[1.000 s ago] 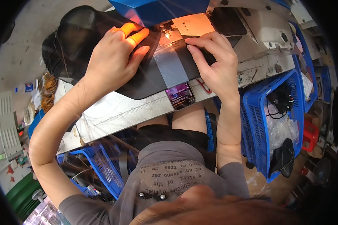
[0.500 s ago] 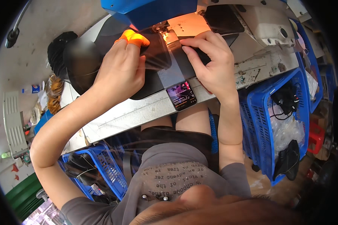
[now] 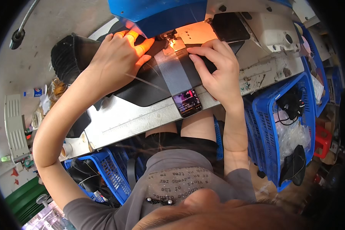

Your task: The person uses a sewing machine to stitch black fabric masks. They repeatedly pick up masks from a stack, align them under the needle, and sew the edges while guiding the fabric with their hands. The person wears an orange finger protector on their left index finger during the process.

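My left hand [image 3: 120, 61] lies with its fingers spread on black material [image 3: 145, 88], beneath the blue head of a sewing machine [image 3: 157, 17]. Orange lamp light falls on its fingertips. Close to the lit presser foot [image 3: 172, 42], my right hand [image 3: 218, 65] has bent fingers, thumb and forefinger nearly together at the black material; exactly what lies between them is hard to see. A greyish see-through strip [image 3: 174, 74] runs from the foot toward me. Below it, a phone [image 3: 187, 102] with a lit screen sits at the table's front edge.
Stacked blue plastic baskets [image 3: 270, 145] stand right of the table, with clear plastic and black pieces inside. Another blue basket [image 3: 113, 172] is below left. A black ribbed piece [image 3: 67, 57] lies beyond my left hand. A metal ruler strip [image 3: 142, 115] runs along the front edge.
My left hand has moved slightly left and spread its fingers. The black material has shifted and turned, baring more of the strip. My right hand stays by the foot, a little lower.
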Available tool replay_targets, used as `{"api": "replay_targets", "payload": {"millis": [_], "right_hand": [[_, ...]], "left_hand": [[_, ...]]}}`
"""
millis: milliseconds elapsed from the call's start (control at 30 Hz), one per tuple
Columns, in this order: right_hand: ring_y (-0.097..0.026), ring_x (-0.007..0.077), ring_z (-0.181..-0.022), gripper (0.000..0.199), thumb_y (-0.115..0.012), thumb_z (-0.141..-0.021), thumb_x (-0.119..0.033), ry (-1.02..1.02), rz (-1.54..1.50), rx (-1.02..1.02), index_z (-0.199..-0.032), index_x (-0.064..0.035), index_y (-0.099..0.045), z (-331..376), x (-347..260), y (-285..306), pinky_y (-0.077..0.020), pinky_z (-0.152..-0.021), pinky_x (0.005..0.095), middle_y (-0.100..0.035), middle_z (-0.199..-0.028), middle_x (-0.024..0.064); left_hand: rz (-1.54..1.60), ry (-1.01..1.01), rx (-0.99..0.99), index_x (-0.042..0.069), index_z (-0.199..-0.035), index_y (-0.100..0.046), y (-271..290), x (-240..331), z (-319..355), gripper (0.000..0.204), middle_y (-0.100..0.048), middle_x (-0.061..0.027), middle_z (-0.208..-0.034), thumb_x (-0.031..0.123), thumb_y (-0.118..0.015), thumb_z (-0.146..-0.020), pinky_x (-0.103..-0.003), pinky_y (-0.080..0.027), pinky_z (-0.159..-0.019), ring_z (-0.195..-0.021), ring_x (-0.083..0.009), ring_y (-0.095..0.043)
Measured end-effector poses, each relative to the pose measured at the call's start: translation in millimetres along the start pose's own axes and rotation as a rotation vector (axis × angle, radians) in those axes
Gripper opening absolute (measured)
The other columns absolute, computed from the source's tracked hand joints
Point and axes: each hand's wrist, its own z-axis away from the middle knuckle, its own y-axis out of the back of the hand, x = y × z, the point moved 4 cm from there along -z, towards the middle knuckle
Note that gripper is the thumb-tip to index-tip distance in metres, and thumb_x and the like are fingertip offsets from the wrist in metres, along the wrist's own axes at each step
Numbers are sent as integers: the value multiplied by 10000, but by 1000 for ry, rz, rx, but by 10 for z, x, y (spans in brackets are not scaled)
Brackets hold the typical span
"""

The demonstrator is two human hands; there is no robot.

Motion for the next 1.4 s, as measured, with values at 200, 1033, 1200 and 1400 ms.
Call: {"api": "replay_targets", "payload": {"millis": [200,1033,1200,1400], "right_hand": [[-565,251,-750,87,-730,-772,-85,3,4,0,-859,-79,-728,-4,-10,5,-448,-681,359,-584,-784,53],[-560,238,-754,97,-718,-793,-87,-44,16,-27,-886,-72,-740,-7,-26,4,-455,-689,346,-593,-787,50],[-562,236,-762,88,-721,-797,-103,-46,39,-2,-880,-79,-737,6,-28,-13,-457,-696,345,-593,-795,43],[-571,237,-772,85,-724,-798,-109,-47,49,4,-878,-83,-736,10,-14,-5,-461,-704,343,-602,-801,45]], "left_hand": [[55,100,-43,57,-1252,-634,13,-34,2,404,-591,-172,-873,265,-649,-906,-401,-486,-776,-856,-318,-566],[-79,489,97,53,-1234,-638,112,616,426,535,-623,-229,-988,459,-630,-885,-377,-465,-684,-842,-335,-611],[-24,456,114,74,-1312,-595,141,800,655,642,-574,-285,-1203,498,-683,-838,-416,-449,-850,-1036,-373,-589],[53,422,241,126,-1308,-608,37,870,868,672,-550,-226,-1292,391,-803,-722,-402,-438,-905,-1139,-358,-560]]}}
